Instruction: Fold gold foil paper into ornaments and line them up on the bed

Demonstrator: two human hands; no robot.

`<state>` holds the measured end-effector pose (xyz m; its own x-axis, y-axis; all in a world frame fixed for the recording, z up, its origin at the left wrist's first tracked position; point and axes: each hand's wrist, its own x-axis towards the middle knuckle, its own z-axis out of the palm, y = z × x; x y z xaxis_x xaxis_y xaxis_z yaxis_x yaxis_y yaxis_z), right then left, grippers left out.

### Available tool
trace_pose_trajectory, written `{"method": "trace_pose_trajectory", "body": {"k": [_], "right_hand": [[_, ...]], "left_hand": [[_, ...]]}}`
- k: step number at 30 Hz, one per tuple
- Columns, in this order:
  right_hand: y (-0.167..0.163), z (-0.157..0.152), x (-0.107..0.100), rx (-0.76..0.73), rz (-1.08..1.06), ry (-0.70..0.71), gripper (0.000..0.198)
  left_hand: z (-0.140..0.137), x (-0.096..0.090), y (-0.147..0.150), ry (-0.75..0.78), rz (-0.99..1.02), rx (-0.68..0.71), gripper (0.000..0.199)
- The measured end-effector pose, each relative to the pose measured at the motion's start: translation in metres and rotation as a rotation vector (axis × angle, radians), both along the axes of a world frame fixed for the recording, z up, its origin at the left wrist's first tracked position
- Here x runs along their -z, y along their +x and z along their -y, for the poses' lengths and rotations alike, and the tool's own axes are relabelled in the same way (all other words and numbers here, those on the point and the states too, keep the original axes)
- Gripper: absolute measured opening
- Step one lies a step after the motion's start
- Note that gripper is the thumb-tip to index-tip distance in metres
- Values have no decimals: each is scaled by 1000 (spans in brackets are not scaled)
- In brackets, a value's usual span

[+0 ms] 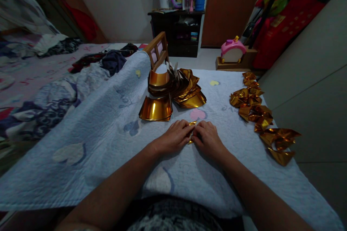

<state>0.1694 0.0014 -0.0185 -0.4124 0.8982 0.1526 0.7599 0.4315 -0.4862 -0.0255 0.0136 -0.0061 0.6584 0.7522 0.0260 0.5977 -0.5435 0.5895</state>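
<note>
Both my hands meet low over the light blue quilted cover (114,158), around a small piece of gold foil paper (192,142). My left hand (175,135) has its fingers closed on the left side of the piece. From the other side, my right hand (208,136) pinches the same piece, its fingers curled. Most of the paper is hidden under the fingers; gold shows above and below them, with a paler strip between. Just beyond my hands lie curved gold foil sheets (155,109), stacked and fanned out.
Folded gold foil pieces (255,113) lie in a row along the right edge. A wooden chair back (158,50) rises behind the stacks. Left is a bed with rumpled cloth (62,92). A dark cabinet (176,29) and a pink toy (233,50) stand farther back.
</note>
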Motion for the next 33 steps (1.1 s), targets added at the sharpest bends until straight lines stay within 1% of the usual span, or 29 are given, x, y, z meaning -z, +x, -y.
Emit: {"method": "trace_pose_trajectory", "body": {"k": [5, 9, 15, 20, 24, 27, 31, 33], "right_hand": [[-1, 0, -1, 12, 14, -7, 8], [-2, 0, -3, 22, 25, -20, 7], [-2, 1, -3, 17, 32, -17, 3], [-2, 1, -3, 20, 35, -16, 3], [-2, 1, -3, 17, 29, -15, 5], [-2, 1, -2, 11, 20, -1, 5], [-1, 1, 1, 14, 35, 32, 3], [-1, 0, 3, 14, 33, 39, 1]], "left_hand": [[-1, -1, 1, -17, 2, -5, 50], [1, -2, 2, -22, -13, -20, 46], [0, 1, -1, 27, 81, -48, 41], [0, -1, -2, 27, 38, -45, 32], [0, -3, 0, 10, 7, -54, 30], [1, -2, 2, 3, 37, -89, 29], [3, 1, 3, 3, 118, -186, 43], [2, 2, 2, -10, 121, -210, 40]]}}
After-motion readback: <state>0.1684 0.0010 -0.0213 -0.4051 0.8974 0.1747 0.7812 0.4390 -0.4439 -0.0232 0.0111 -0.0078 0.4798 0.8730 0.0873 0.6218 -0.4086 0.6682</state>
